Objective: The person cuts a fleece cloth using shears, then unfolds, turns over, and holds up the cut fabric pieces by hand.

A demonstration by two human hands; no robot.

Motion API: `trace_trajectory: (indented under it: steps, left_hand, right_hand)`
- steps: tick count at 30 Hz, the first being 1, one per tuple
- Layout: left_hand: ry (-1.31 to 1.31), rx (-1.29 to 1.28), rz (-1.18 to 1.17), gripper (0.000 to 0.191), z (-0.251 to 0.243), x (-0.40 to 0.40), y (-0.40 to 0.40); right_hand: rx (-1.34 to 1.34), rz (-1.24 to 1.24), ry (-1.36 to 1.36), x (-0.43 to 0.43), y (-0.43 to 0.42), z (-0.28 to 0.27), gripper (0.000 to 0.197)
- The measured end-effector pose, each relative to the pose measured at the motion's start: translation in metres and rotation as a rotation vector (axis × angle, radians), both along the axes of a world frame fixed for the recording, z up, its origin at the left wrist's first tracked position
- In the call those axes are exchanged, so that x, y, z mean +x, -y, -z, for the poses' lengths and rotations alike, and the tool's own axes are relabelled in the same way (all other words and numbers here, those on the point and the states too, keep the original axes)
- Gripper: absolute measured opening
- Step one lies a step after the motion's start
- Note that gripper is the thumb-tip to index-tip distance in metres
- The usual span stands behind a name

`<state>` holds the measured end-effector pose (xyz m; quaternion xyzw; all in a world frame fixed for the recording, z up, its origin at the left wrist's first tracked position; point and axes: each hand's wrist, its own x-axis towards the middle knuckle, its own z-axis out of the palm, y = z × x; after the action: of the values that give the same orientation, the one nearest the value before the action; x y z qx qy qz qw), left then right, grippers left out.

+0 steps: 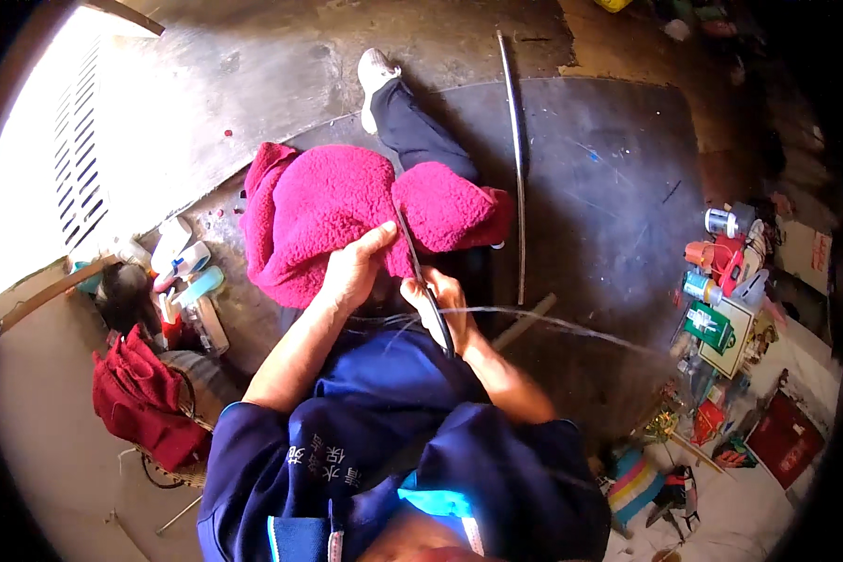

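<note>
A magenta fleece garment or cloth (330, 190) is bunched over my lap, with a second fold (442, 204) of it to the right. My left hand (355, 267) grips its near edge, thumb lying on top of the pile. Close by on the right, my right hand (446, 298) pinches a long dark narrow strip (411, 242) that runs along the fleece edge and down toward my shirt. Whether the strip is a zipper or something else cannot be told. A thin pale strand (555, 323) stretches rightward from near my right hand.
A long thin rod (513, 140) lies on the floor right of my dark-trousered leg (421, 133). Bottles and containers (190, 274) crowd the left. Dark red cloth (137, 400) hangs over a wicker basket (190, 471). Mixed household items (709, 323) line the right side.
</note>
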<state>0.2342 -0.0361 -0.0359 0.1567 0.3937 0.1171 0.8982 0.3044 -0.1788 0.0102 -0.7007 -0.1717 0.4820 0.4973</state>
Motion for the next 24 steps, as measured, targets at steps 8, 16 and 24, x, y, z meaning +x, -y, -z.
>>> trace_trajectory:
  steps: [8, 16, 24]
  left_hand:
    - [-0.231, 0.065, 0.131, 0.023, 0.01, -0.005, -0.004]
    - [-0.264, 0.058, 0.147, 0.021, 0.002, -0.005, -0.006]
    - [-0.189, 0.043, 0.081, 0.02, 0.002, -0.005, -0.005]
  right_hand:
    - [-0.149, -0.189, -0.032, 0.012, -0.004, -0.005, 0.055]
    - [-0.018, -0.212, 0.149, 0.015, -0.013, -0.008, 0.058]
    - [-0.081, -0.045, 0.014, 0.001, -0.006, 0.0, 0.034]
